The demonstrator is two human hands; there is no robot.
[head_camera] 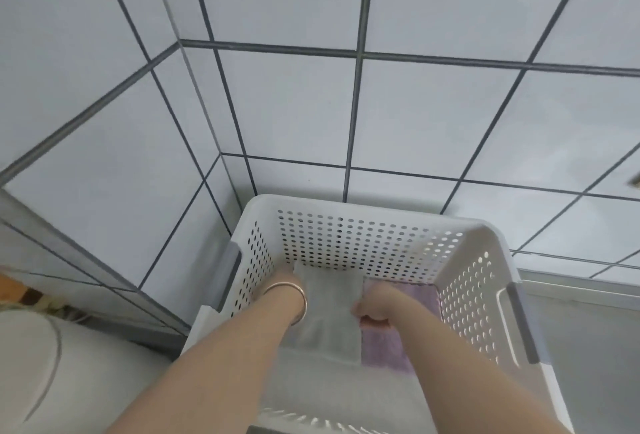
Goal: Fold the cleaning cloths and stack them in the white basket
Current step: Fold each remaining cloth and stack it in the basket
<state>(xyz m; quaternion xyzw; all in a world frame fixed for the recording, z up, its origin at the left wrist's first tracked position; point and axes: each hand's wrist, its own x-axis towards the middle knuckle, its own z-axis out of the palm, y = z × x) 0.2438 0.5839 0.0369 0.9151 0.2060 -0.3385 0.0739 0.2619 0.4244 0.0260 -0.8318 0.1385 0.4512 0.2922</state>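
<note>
Fingers of the right hand (375, 305) are curling into a loose fist at the right edge of the folded pale grey cleaning cloth (329, 312), apparently pinching that edge, though the grip itself is blurred; the left hand (289, 276) is reaching down at the cloth's far left corner, its fingers hidden under the fabric, so whether they are clenching or lying loose cannot be told; a thin metal bangle (292, 298) is circling the left wrist. The grey cloth is lying flat inside the white perforated plastic basket (363, 211), a soft, matte rectangle with straight edges, overlapping the left part of a lilac terry cleaning cloth (384, 347) that is resting on the basket floor beside and beneath it; the lilac one is showing a fuzzier, nubbier pile. The basket is showing rows of round holes through its walls, a smooth rolled rim, and grey handle inserts on both sides; it is sitting in a corner against glossy white square wall tiles (433, 114) with dark grey grout lines. No writing or brand mark is legible anywhere.
</note>
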